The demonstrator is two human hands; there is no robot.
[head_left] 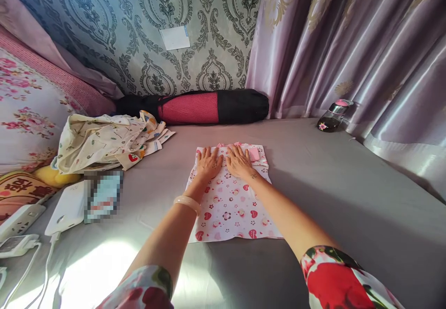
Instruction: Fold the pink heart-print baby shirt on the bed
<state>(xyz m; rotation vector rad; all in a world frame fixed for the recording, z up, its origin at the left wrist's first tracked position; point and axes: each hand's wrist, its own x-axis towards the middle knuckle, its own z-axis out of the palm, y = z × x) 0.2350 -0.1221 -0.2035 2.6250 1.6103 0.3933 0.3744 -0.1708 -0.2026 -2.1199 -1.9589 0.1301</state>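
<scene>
A small white garment with pink and red heart prints (230,207) lies folded flat on the grey bed sheet (331,193). My left hand (208,162) rests palm down on its far part, fingers stretched flat. My right hand (239,161) lies beside it, also flat on the cloth, fingers spread. Both hands touch near the garment's pink top edge (253,153). A pale bangle (188,202) circles my left wrist. Neither hand grips anything.
A crumpled cream printed cloth (108,141) lies at left. A black and pink roll bag (198,107) sits against the wall. A small bottle (332,116) stands by the purple curtain at right. A power bank (68,209), chargers and cables lie at lower left by floral pillows.
</scene>
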